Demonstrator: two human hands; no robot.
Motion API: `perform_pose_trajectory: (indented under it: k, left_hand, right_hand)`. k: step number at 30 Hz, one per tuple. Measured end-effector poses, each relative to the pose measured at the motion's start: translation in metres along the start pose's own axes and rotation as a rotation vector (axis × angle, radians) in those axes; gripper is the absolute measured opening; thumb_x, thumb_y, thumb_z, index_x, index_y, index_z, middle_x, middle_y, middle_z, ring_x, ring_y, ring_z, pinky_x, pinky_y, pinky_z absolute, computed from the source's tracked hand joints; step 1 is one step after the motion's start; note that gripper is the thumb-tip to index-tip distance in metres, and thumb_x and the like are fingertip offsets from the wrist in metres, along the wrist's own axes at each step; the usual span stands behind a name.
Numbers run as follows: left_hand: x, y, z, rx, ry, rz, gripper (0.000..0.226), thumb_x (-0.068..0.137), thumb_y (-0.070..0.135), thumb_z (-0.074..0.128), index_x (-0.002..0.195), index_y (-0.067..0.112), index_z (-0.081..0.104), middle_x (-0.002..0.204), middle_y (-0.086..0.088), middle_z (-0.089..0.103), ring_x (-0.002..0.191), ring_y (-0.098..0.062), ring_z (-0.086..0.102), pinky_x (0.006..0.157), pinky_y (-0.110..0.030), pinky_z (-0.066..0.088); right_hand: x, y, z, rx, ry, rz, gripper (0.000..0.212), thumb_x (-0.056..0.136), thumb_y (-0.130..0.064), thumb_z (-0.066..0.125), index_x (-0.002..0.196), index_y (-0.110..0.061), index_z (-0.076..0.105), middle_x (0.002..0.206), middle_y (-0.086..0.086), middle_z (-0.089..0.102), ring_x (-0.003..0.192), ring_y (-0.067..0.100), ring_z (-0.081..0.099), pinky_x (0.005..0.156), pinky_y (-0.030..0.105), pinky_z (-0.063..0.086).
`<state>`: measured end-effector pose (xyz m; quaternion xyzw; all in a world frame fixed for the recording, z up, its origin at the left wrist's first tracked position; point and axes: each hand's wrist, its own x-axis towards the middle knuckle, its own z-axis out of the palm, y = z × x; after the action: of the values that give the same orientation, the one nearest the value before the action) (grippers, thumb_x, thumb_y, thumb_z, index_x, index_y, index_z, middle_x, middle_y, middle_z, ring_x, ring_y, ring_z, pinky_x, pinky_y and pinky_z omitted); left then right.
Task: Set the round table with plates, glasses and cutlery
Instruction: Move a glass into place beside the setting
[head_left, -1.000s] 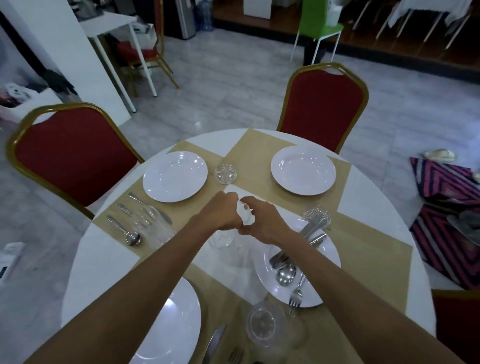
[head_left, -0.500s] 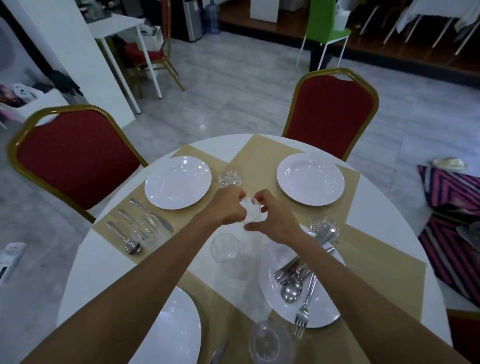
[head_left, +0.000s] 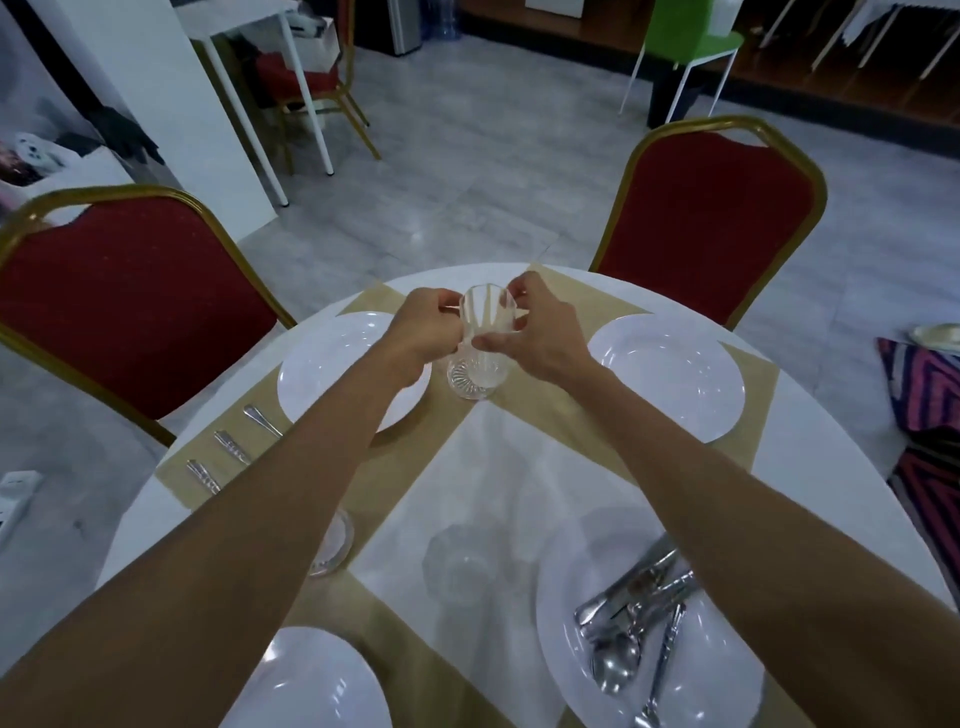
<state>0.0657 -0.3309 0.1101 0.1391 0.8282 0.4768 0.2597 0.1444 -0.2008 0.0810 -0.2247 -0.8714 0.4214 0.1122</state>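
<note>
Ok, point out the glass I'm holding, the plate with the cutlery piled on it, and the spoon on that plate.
glass (head_left: 488, 318), head view, upper wall.
plate (head_left: 587, 551), head view, bare far part.
spoon (head_left: 615, 670), head view, bowl.

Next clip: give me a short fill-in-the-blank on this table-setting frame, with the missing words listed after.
1. The left hand and right hand together hold one clear ___.
2. On the round table lie ___ white plates.
3. The plate bearing the loose cutlery pile is the near ___ one.
Missing words: glass; four; right.
</note>
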Motion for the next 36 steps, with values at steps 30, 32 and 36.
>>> perform_pose_trajectory:
  k: [30, 32, 36]
  left_hand:
    - [0.002, -0.023, -0.005, 0.179, 0.022, -0.056, 0.06, 0.089, 0.004, 0.042, 0.147, 0.022, 0.043, 0.144, -0.004, 0.051, 0.124, -0.025, 0.052, 0.086, -0.027, 0.043]
    - [-0.001, -0.022, -0.007, 0.227, 0.027, -0.063, 0.063, 0.091, 0.003, 0.041, 0.151, 0.021, 0.035, 0.152, -0.003, 0.041, 0.134, -0.024, 0.044, 0.087, -0.024, 0.036]
    - [-0.012, -0.014, -0.01, 0.273, 0.019, -0.063, 0.064, 0.093, 0.004, 0.042, 0.154, 0.019, 0.029, 0.155, -0.007, 0.036, 0.138, -0.025, 0.04, 0.089, -0.025, 0.036]
  right_hand:
    - [0.019, 0.014, 0.034, -0.138, -0.078, 0.047, 0.079, 0.071, -0.047, 0.084, 0.13, -0.012, 0.045, 0.122, 0.004, 0.063, 0.106, 0.027, 0.062, 0.089, 0.045, 0.052]
    - [0.016, 0.014, 0.032, -0.148, -0.078, 0.074, 0.088, 0.071, -0.048, 0.084, 0.138, -0.011, 0.042, 0.133, 0.006, 0.059, 0.114, 0.028, 0.06, 0.094, 0.045, 0.051]
    - [0.003, 0.016, 0.022, -0.169, -0.061, 0.112, 0.091, 0.072, -0.046, 0.085, 0.142, -0.01, 0.04, 0.138, 0.007, 0.056, 0.117, 0.028, 0.058, 0.095, 0.044, 0.05]
